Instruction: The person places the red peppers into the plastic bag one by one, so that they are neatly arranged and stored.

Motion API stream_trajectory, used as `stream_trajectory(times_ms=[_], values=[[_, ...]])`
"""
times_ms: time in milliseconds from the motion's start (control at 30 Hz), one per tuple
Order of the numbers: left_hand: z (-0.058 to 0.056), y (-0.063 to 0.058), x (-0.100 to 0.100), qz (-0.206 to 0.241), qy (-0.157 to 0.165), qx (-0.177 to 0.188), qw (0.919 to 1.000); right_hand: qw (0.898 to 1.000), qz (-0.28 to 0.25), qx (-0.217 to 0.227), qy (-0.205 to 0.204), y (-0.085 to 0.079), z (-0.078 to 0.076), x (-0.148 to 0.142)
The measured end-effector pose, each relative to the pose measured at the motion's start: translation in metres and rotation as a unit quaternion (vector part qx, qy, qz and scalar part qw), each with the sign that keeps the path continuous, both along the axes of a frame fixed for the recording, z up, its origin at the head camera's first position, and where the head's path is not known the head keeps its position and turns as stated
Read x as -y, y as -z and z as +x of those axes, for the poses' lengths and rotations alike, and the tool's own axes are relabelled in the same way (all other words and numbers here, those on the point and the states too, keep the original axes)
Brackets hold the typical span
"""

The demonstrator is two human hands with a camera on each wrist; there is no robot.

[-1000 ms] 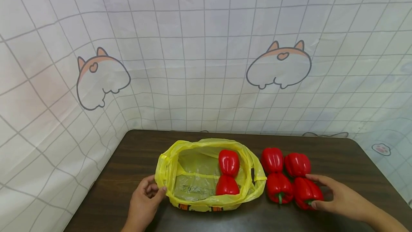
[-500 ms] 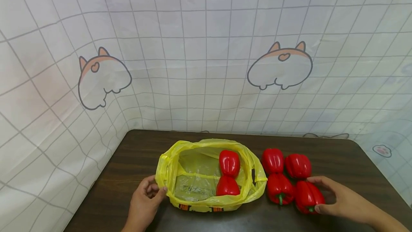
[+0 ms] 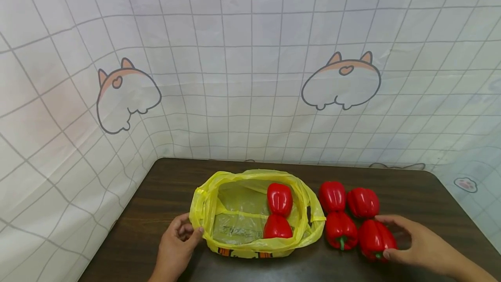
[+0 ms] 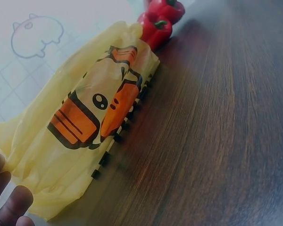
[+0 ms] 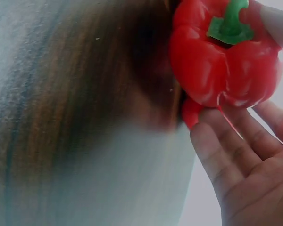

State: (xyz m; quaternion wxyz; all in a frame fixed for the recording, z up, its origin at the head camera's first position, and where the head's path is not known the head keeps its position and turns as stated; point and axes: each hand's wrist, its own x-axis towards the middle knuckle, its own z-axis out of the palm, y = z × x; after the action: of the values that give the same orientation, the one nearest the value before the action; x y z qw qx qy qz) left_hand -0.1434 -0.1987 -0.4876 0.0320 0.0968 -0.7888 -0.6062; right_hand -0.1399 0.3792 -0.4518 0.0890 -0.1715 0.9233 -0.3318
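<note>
The nearest red pepper (image 3: 372,239) lies just left of the right hand (image 3: 420,243), pinched by its thumb and fingers, while the left hand (image 3: 177,243) pinches the yellow bag (image 3: 250,246) at its left edge.

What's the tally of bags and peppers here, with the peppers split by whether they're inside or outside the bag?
Yellow bag: 1
Red peppers visible inside the bag: 2
Red peppers outside the bag: 4
Total: 7
</note>
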Motion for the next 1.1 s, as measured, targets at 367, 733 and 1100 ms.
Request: stream_trajectory(times_ms=[367, 733, 1100], values=[[0.000, -0.003, -0.003, -0.011, -0.002, -0.003, 0.9999, 0.995, 0.006, -0.075, 0.069, -0.019, 0.004, 0.008], [0.001, -0.004, -0.003, -0.015, 0.001, 0.000, 0.9999, 0.991, -0.017, -0.113, 0.077, -0.036, -0.003, 0.021], [0.001, -0.006, -0.004, -0.025, 0.005, 0.001, 0.9997, 0.990, -0.024, -0.123, 0.067, -0.042, -0.008, 0.039]])
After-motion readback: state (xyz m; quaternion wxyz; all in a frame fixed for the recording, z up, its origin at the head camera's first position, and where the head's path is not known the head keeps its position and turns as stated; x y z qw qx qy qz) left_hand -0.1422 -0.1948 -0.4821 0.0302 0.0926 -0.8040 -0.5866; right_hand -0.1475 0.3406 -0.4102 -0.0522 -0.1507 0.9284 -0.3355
